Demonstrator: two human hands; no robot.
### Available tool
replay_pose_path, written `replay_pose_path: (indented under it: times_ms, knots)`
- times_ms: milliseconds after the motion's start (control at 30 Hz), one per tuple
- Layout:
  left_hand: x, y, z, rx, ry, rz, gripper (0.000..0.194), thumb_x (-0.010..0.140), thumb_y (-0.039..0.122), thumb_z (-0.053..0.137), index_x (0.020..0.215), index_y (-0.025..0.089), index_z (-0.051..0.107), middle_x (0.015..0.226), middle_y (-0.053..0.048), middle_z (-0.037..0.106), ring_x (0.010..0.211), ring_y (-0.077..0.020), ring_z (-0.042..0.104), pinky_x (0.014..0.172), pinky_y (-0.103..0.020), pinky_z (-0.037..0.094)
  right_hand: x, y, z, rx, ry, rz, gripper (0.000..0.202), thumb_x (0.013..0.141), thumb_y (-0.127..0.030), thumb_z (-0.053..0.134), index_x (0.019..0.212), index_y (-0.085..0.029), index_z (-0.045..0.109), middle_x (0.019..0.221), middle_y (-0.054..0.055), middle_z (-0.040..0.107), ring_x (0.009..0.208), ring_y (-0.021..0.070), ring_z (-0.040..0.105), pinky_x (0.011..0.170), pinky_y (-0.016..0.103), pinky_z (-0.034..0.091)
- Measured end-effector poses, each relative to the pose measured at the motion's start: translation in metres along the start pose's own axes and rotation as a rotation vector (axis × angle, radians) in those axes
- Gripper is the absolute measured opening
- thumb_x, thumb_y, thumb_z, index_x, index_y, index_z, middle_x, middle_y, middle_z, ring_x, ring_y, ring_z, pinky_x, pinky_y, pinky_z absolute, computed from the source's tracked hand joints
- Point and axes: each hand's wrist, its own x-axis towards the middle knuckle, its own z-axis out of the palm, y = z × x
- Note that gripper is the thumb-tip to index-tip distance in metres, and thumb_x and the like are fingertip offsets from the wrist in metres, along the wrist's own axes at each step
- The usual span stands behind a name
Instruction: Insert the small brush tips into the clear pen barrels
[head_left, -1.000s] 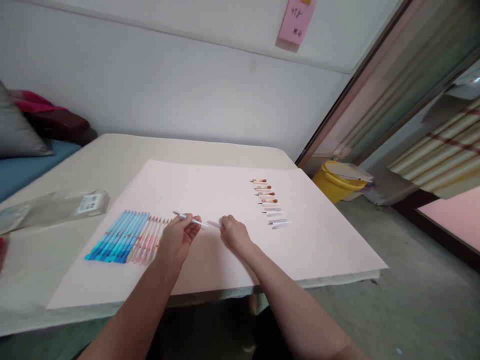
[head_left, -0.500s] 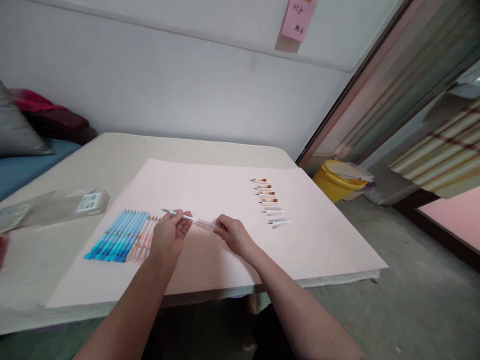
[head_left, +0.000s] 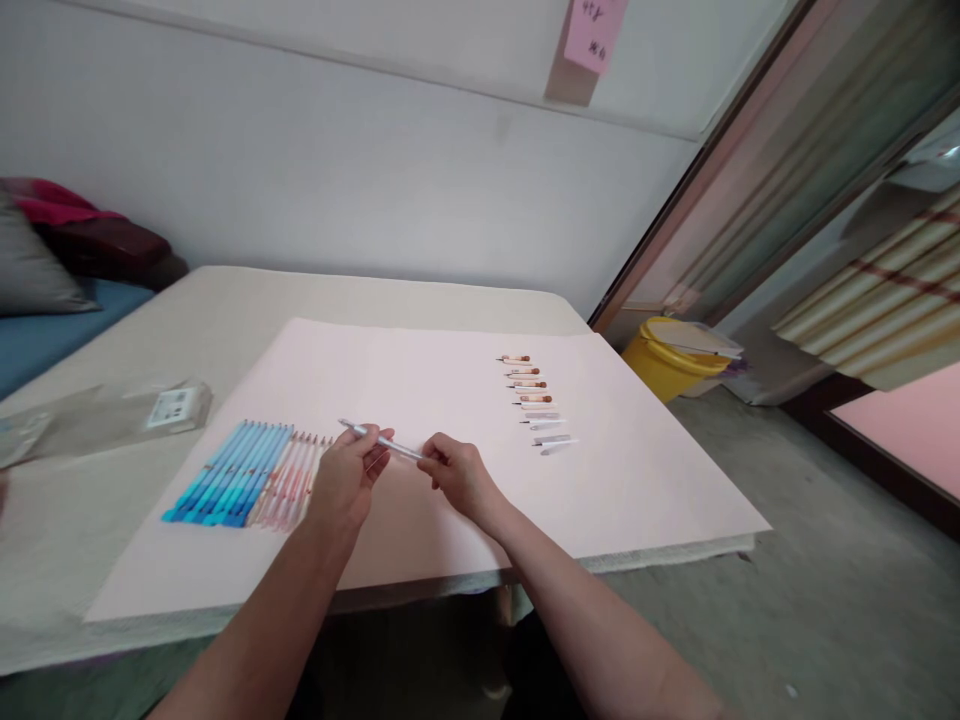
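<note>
A slim whitish pen is held between my two hands above the pink sheet. My left hand pinches it near its grey tip, palm partly turned up. The fingers of my right hand are closed on its other end. To the left lies a row of several blue pens, beside several pink and white pens, partly behind my left hand and forearm. On the right, several separated pen parts with brown or grey ends are lined up front to back.
The pink sheet covers much of the cloth-topped table. A clear plastic bag lies at the left. Behind the table stands a white wall. A yellow bucket is on the floor at the right.
The two hands have drawn slightly closer together around the pen, and its tip has shifted a little to the right. The camera view has moved slightly.
</note>
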Motion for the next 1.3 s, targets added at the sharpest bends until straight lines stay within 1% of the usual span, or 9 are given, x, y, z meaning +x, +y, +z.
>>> replay_pose_path:
  times_ms: [133, 300, 500, 667, 833, 1000, 1067, 1200, 1300]
  knots:
    - [-0.002, 0.0, 0.001, -0.007, -0.033, 0.009, 0.016, 0.069, 0.017, 0.067, 0.082, 0.013, 0.057, 0.089, -0.011, 0.066, 0.072, -0.0127, 0.063, 0.061, -0.021, 0.05, 0.001, 0.0, 0.0, 0.097, 0.008, 0.059, 0.006, 0.075, -0.018, 0.053, 0.069, -0.018, 0.052, 0.055, -0.006, 0.049, 0.045, 0.0073, 0.051, 0.046, 0.017, 0.038]
    - [-0.002, 0.001, 0.001, -0.015, -0.045, 0.006, 0.015, 0.069, 0.016, 0.067, 0.081, 0.013, 0.058, 0.088, -0.012, 0.067, 0.072, -0.0133, 0.063, 0.06, -0.021, 0.05, 0.003, 0.003, 0.001, 0.1, 0.02, 0.101, 0.006, 0.075, -0.02, 0.054, 0.069, -0.018, 0.052, 0.053, -0.006, 0.049, 0.045, 0.0078, 0.051, 0.045, 0.018, 0.038]
    - [-0.001, 0.002, 0.002, 0.016, -0.057, 0.007, 0.014, 0.071, 0.017, 0.065, 0.083, 0.012, 0.058, 0.092, -0.014, 0.066, 0.074, -0.014, 0.064, 0.061, -0.022, 0.051, 0.002, 0.002, -0.004, 0.09, 0.019, 0.08, 0.006, 0.075, -0.019, 0.053, 0.07, -0.018, 0.053, 0.053, -0.006, 0.049, 0.045, 0.0075, 0.05, 0.045, 0.018, 0.037]
    - [-0.001, 0.0, 0.003, 0.013, -0.075, 0.003, 0.015, 0.071, 0.015, 0.065, 0.084, 0.011, 0.058, 0.094, -0.015, 0.066, 0.071, -0.0131, 0.063, 0.059, -0.022, 0.051, 0.0, 0.0, -0.013, 0.012, -0.007, 0.046, 0.007, 0.075, -0.018, 0.054, 0.068, -0.018, 0.052, 0.053, -0.006, 0.048, 0.046, 0.0078, 0.05, 0.047, 0.018, 0.036]
    - [0.0, 0.002, 0.003, -0.029, -0.026, 0.035, 0.011, 0.072, 0.012, 0.063, 0.081, 0.012, 0.058, 0.088, -0.013, 0.066, 0.07, -0.0137, 0.064, 0.057, -0.021, 0.051, 0.003, 0.007, -0.021, -0.074, -0.015, 0.055, 0.007, 0.074, -0.017, 0.054, 0.067, -0.018, 0.052, 0.055, -0.006, 0.049, 0.05, 0.0079, 0.05, 0.05, 0.018, 0.036]
    - [0.001, 0.003, 0.002, -0.031, -0.01, 0.057, 0.012, 0.071, 0.012, 0.063, 0.083, 0.012, 0.059, 0.087, -0.012, 0.066, 0.07, -0.0141, 0.064, 0.057, -0.021, 0.052, 0.009, 0.015, -0.026, -0.237, 0.012, 0.092, 0.01, 0.071, -0.014, 0.054, 0.063, -0.018, 0.05, 0.052, -0.006, 0.049, 0.05, 0.0085, 0.049, 0.051, 0.019, 0.034]
    - [0.002, 0.002, 0.002, -0.038, -0.007, 0.062, 0.012, 0.072, 0.011, 0.063, 0.083, 0.013, 0.059, 0.086, -0.012, 0.066, 0.071, -0.0141, 0.064, 0.058, -0.021, 0.052, 0.011, 0.016, -0.026, -0.269, 0.006, 0.096, 0.012, 0.071, -0.013, 0.054, 0.062, -0.018, 0.049, 0.052, -0.006, 0.049, 0.049, 0.0086, 0.049, 0.051, 0.019, 0.033]
    - [0.003, 0.003, 0.002, -0.067, 0.006, 0.067, 0.01, 0.072, 0.009, 0.062, 0.08, 0.013, 0.058, 0.082, -0.01, 0.065, 0.072, -0.0138, 0.064, 0.06, -0.022, 0.053, 0.011, 0.016, -0.025, -0.188, -0.011, 0.075, 0.011, 0.073, -0.014, 0.053, 0.064, -0.018, 0.05, 0.053, -0.005, 0.052, 0.049, 0.0085, 0.051, 0.052, 0.019, 0.035]
    - [0.002, 0.002, 0.003, -0.073, -0.022, 0.049, 0.009, 0.072, 0.01, 0.062, 0.08, 0.013, 0.058, 0.082, -0.01, 0.065, 0.071, -0.0137, 0.064, 0.061, -0.022, 0.053, 0.008, 0.013, -0.024, -0.091, -0.035, 0.06, 0.008, 0.075, -0.016, 0.053, 0.067, -0.018, 0.052, 0.056, -0.004, 0.054, 0.051, 0.009, 0.055, 0.052, 0.019, 0.038]
